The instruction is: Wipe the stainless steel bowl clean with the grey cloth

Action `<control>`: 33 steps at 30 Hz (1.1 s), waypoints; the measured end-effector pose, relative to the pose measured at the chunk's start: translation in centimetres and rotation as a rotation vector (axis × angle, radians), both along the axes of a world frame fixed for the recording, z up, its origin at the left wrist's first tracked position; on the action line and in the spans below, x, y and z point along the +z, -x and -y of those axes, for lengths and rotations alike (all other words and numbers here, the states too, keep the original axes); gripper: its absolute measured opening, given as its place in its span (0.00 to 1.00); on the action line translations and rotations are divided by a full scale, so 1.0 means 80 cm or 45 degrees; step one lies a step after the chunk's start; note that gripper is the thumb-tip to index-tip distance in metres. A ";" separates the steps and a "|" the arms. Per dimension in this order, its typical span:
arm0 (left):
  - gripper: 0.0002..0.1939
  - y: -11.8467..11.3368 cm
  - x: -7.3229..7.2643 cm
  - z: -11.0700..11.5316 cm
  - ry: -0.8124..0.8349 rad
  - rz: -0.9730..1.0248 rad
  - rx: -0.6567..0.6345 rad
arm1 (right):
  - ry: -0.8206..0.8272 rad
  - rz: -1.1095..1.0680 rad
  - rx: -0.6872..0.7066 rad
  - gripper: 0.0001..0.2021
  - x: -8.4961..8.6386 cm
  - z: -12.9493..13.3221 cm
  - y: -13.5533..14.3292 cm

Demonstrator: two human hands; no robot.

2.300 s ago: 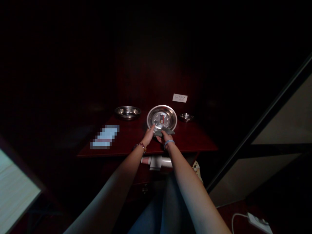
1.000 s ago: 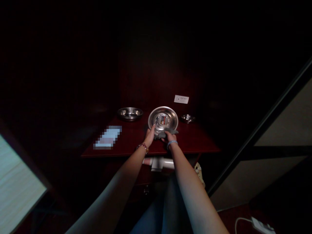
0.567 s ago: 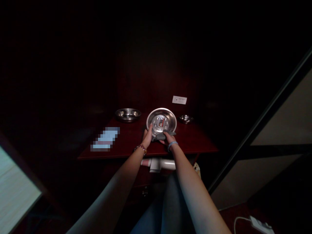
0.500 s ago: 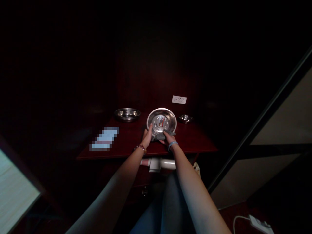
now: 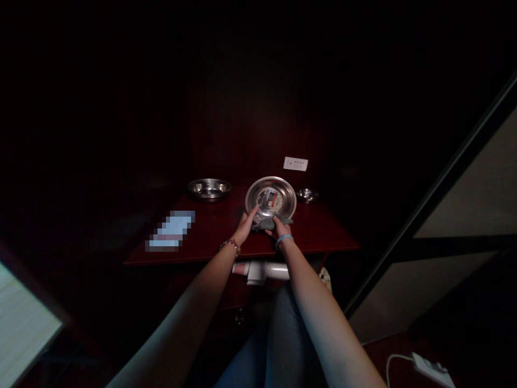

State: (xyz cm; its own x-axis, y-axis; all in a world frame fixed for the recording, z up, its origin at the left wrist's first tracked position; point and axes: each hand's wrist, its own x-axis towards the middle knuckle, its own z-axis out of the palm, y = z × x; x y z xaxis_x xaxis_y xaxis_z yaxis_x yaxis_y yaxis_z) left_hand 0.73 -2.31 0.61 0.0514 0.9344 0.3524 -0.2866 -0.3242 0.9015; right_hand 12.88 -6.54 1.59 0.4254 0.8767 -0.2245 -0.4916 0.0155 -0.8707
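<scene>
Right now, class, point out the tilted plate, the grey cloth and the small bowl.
plate [image 5: 271, 195], head view, on its shiny inner face.
cloth [image 5: 262, 223], head view, on its bunched middle.
small bowl [image 5: 307, 195], head view, on its rim.

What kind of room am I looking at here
Probably a dim hotel-style or home room, not a kitchen: a dark red wooden desk against matching panelling, a white wall socket plate, and steel dishes set out on top.

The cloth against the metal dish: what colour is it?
Grey cloth, seen in the head view.
</scene>
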 end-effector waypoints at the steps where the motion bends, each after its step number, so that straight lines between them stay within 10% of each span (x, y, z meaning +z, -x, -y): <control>1: 0.29 -0.001 0.000 0.001 -0.001 -0.022 -0.026 | -0.008 -0.018 -0.016 0.10 0.000 0.000 0.000; 13: 0.20 -0.009 -0.030 -0.026 -0.041 -0.307 0.027 | 0.017 0.032 -0.067 0.11 0.005 0.001 0.007; 33: 0.17 -0.003 -0.019 -0.021 0.053 -0.239 0.232 | 0.014 0.086 0.015 0.10 0.001 -0.004 0.007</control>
